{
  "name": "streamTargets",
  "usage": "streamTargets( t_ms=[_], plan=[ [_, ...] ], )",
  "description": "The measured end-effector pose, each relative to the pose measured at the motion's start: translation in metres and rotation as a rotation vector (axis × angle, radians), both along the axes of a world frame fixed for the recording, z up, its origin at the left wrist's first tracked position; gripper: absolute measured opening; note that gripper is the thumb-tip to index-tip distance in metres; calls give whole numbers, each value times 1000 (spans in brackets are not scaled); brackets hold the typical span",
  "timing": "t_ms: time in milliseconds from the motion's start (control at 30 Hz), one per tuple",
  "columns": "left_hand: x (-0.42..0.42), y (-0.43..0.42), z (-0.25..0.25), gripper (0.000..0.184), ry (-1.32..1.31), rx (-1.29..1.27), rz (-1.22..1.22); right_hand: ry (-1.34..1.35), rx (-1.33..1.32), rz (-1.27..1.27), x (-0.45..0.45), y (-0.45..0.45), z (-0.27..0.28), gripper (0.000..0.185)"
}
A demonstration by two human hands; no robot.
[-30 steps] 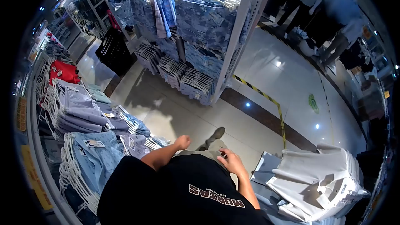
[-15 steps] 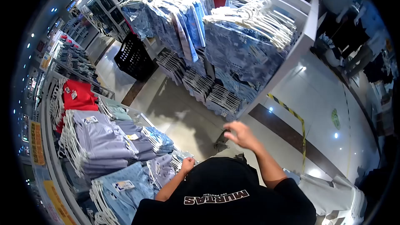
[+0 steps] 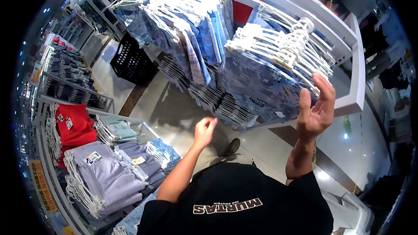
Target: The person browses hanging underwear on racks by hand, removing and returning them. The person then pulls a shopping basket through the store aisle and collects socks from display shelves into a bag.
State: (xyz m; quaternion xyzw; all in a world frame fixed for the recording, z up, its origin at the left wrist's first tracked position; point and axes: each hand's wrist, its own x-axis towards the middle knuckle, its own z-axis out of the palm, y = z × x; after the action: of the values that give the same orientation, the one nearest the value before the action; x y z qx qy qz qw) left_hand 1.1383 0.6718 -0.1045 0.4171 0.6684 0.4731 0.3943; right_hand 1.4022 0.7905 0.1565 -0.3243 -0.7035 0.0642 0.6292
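My right hand (image 3: pixel 317 111) is raised at the right, thumb and fingers apart with nothing between them, just beside the front of a row of blue patterned garments (image 3: pixel 261 78) on white hangers (image 3: pixel 289 45). Lower and to the left, my left hand (image 3: pixel 204 131) is held over the floor with its fingers drawn together; whether anything is pinched in them cannot be made out. Light blue and plaid garments (image 3: pixel 196 39) hang left of the patterned ones on the same white rack (image 3: pixel 356 69).
A black perforated basket (image 3: pixel 130 63) stands on the floor behind the rack's left side. Stacked lilac garments (image 3: pixel 109 174) and red ones (image 3: pixel 76 126) lie on a display at the left. White garments (image 3: pixel 344 213) are at the lower right. My shoe (image 3: pixel 234 146) shows on the floor.
The hanging rack appears closer and larger. My right hand has risen and moved right to the hangers. My left hand has moved up and forward from near my waist.
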Motion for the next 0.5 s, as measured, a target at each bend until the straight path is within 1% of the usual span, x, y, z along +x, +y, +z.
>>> streamTargets(
  t_ms=[67,133,200,233,267,300,367,400,433,467,500],
  plan=[
    [0,42,38,28,-1,156,6,-135,-89,-104,-5,7,4,34],
    [-1,81,62,43,-204,140,-8,-223,-137,-184,-14,9,5,36],
    [-3,118,82,56,92,420,-22,-276,-153,-228,-25,6,2,37],
    [-7,135,81,60,99,497,-54,-304,-152,-258,-28,5,2,37],
    [-10,150,82,63,102,581,-82,-269,-210,-265,-32,3,0,37],
    [-10,158,98,51,161,596,-27,-232,-262,-272,-37,2,-3,37],
    [-20,168,111,31,-117,389,-195,-205,-349,-329,-43,1,-9,38],
    [-23,167,116,22,-250,269,-284,-288,-350,-405,-45,1,-12,40],
    [-25,162,136,7,-178,338,-278,-268,-361,-420,-52,-1,-12,37],
    [-32,155,139,8,-125,396,-304,-246,-367,-431,-59,-1,-12,35],
    [-40,148,134,8,-183,416,-331,-241,-395,-454,-62,-1,-12,32]
  ],
)
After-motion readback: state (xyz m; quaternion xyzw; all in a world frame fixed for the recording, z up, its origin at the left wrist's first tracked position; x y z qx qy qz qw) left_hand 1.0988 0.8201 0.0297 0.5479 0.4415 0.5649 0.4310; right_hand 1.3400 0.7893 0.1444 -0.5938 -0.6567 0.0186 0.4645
